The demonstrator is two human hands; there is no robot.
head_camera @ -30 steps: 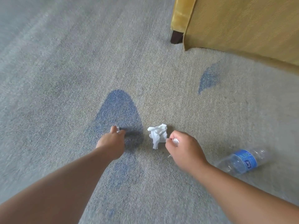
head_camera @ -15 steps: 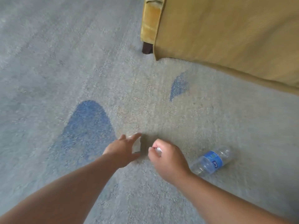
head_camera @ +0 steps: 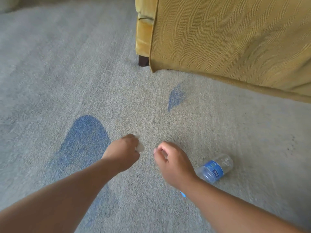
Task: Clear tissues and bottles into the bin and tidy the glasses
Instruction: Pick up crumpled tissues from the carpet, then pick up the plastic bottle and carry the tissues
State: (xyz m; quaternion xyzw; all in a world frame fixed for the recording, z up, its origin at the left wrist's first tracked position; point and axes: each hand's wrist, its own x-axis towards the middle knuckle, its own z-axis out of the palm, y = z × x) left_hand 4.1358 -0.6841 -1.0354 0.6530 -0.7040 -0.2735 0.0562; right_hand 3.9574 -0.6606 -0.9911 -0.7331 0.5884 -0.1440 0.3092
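Floor: grey-beige carpet (head_camera: pixel 84 64) with a large blue patch (head_camera: pixel 84 140). A yellow sofa (head_camera: pixel 227 39) on a dark leg (head_camera: pixel 143 62) occupies the upper right. The left hand (head_camera: pixel 122 153) is clenched round a crumpled white tissue (head_camera: pixel 140 146), which protrudes on the side facing the other hand. The right hand (head_camera: pixel 171 159) has its fingers curled; whether it pinches anything cannot be told. A clear plastic bottle (head_camera: pixel 216 167) with a blue label lies on its side on the carpet, just beside the right wrist, untouched.

Left hand (head_camera: pixel 122 153) grips tissue (head_camera: pixel 140 147) — bottle (head_camera: pixel 216 167) lies on carpet (head_camera: pixel 50 68).
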